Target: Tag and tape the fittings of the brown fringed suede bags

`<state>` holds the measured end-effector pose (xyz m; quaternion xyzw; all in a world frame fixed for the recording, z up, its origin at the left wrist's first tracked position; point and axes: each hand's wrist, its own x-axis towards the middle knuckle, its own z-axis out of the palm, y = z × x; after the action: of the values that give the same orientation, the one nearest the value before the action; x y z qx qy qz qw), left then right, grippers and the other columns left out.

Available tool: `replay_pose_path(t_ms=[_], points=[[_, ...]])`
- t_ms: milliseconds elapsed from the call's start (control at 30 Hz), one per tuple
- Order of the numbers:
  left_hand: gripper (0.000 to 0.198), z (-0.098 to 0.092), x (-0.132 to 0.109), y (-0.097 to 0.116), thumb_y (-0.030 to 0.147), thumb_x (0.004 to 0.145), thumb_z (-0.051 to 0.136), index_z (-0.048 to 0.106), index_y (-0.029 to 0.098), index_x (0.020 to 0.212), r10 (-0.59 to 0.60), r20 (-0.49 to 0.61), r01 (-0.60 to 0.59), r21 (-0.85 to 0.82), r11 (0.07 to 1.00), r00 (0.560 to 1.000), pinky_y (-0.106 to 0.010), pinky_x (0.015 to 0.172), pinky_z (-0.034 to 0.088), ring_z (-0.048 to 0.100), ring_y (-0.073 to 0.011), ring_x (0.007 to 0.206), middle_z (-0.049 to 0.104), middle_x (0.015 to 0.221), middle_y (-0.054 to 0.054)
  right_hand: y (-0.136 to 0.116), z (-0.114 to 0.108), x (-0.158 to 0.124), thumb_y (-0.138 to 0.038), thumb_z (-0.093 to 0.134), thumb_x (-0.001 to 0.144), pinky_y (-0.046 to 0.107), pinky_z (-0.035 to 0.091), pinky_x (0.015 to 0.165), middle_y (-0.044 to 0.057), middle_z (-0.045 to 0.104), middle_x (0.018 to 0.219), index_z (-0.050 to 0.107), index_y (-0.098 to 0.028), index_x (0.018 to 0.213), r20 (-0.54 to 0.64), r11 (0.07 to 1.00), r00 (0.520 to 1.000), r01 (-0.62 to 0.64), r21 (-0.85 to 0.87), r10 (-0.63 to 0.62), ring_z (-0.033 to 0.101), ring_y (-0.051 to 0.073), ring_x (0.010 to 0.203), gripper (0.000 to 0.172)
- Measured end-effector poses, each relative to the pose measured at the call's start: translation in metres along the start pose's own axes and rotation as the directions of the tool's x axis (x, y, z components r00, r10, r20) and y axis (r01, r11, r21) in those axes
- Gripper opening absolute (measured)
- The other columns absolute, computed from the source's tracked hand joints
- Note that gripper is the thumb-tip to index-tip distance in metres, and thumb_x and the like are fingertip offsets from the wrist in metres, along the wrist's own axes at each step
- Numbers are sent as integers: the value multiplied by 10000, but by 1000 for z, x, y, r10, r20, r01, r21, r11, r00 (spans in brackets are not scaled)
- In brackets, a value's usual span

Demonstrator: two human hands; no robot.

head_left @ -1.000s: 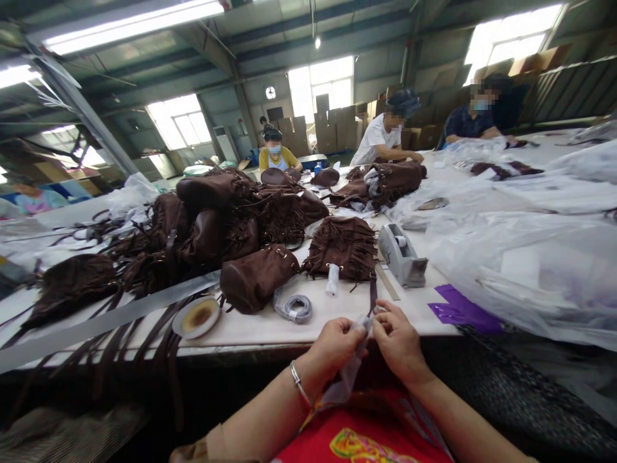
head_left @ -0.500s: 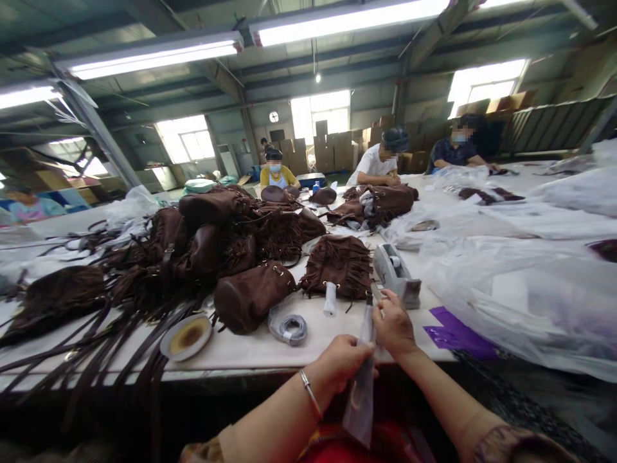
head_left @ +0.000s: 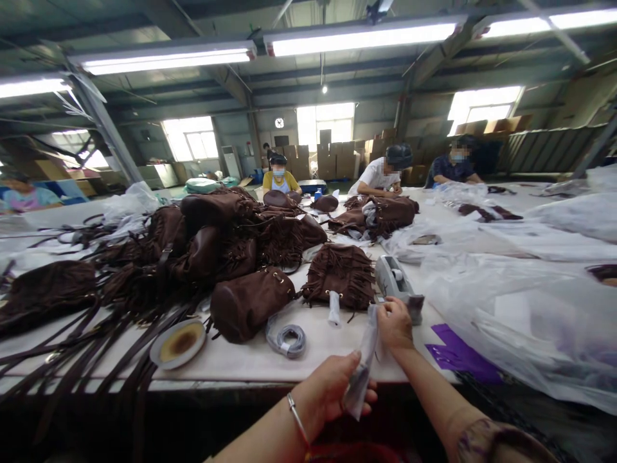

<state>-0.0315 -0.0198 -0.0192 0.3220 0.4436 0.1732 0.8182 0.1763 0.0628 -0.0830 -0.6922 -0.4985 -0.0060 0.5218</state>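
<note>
Tube lights [head_left: 366,40] glow overhead; bright windows [head_left: 190,139] line the far wall [head_left: 234,128]; below stand brown boxes [head_left: 343,162], apparently cardboard.

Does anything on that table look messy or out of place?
Dark straps trail untidily over the near edge of the table. Beside them, a white dish has a brown patch in its middle; I cannot tell if it's a stain.

no legible lettering, labels, brands or numbers, wall clock [head_left: 279,122] in the background (too small to read)
</note>
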Motion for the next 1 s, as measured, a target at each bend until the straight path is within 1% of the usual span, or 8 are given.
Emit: replay_pose_path(t_ms=[100,200,333,400,500,667,867,1000], points=[[390,3,0,-1,483,866,622,577,107,959,51,-52,-49,39,998,997,-234,502,511,628,-137,582,658,779,-74,-3,-7,-3,-362,449,814,436,466,932,186,662,995,608,-178,761,-4,999,999,-32,-14,32,606,292,989,249],[233,6,-2,-5,343,879,594,545,129,957,133,-149,-115,125,985,980,-223,502,482,616,-136,587,637,745,-45,-7,-17,-15,-455,490,828,383,512,764,158,688,920,635,-135,956,51,977,975,-215,-7,215,646,262,806,374],[113,8,-4,-10,233,856,540,529,160,941,253,-298,-114,416,902,920,-253,525,448,572,-149,566,607,687,-19,-21,-24,-30,-587,472,835,310,492,606,67,692,730,657,-169,914,367,897,839,-442,28,402,658,233,684,464],[79,7,-7,-12,195,809,574,533,172,872,474,-292,-175,671,721,831,-291,625,471,595,-183,672,615,725,-35,-33,-23,-32,-628,461,829,294,468,570,45,673,674,663,-191,820,456,907,808,-421,3,374,640,220,648,482],[54,2,-14,-16,155,807,553,557,171,858,708,-111,-183,927,326,697,-348,772,478,616,-237,845,645,875,-85,-46,-19,-30,-619,515,789,284,424,536,32,634,603,652,-204,718,484,924,796,-374,-78,363,603,207,606,443],[237,-5,-24,-20,70,866,405,585,149,998,600,-28,15,1000,27,799,-373,770,502,658,-265,874,655,999,-124,-44,-10,-22,-432,532,752,261,399,532,17,622,572,664,-202,662,439,920,815,-386,-74,377,604,190,603,280],[224,-8,-26,-11,106,881,473,586,161,1067,570,-63,78,997,-3,819,-358,801,510,661,-257,917,657,1050,-105,-30,1,-18,-402,486,773,264,405,451,11,577,493,693,-163,719,414,896,811,-444,-27,414,553,175,460,321],[209,-14,-25,-3,291,897,597,587,175,1071,630,-23,38,999,-10,776,-345,796,503,656,-257,918,663,1042,-89,-23,-11,-16,-421,523,796,310,504,583,70,693,723,716,-145,952,398,931,854,-364,-4,336,637,213,614,371]])
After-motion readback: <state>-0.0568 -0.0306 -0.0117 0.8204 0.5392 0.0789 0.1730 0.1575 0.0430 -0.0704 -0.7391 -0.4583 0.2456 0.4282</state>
